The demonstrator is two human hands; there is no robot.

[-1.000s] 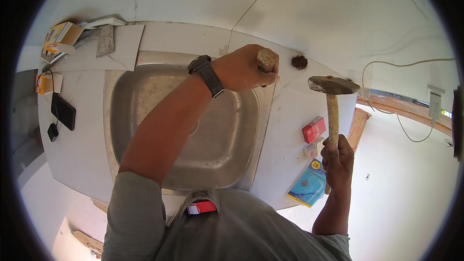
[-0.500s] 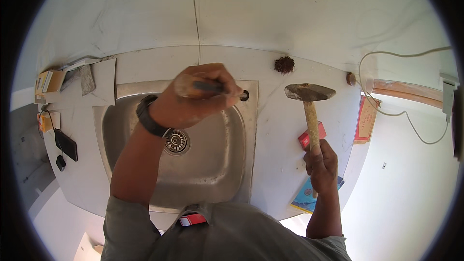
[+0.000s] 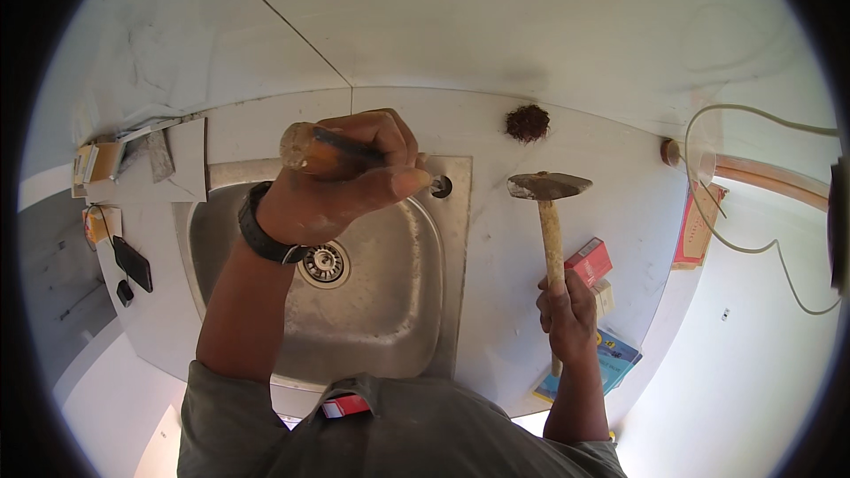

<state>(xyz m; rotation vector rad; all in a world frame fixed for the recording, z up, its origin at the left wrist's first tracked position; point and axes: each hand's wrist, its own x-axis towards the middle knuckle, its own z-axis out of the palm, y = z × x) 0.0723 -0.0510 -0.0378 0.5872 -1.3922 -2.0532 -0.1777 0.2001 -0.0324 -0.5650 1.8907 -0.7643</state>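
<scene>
In the head view, the left hand (image 3: 336, 195) is gripping a wooden-butted tool (image 3: 299, 147) with curled fingers, its tip pointing at the hole (image 3: 445, 188) in the sink's (image 3: 459, 257) far right corner; contact cannot be told. The right hand (image 3: 571, 317) is clasping the hammer (image 3: 550, 235) tightly over the counter (image 3: 500, 301), right of the sink. A brown fibrous clump (image 3: 528, 124) is lying near the counter's back edge, a red box (image 3: 590, 258) towards its right edge.

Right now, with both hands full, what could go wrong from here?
If the hammer in the right hand misses the end of the wooden-handled tool, it could hit the left hand wrapped around it. The tool's tip, at or near the round hole, might also slip and scratch the metal sink.
</scene>
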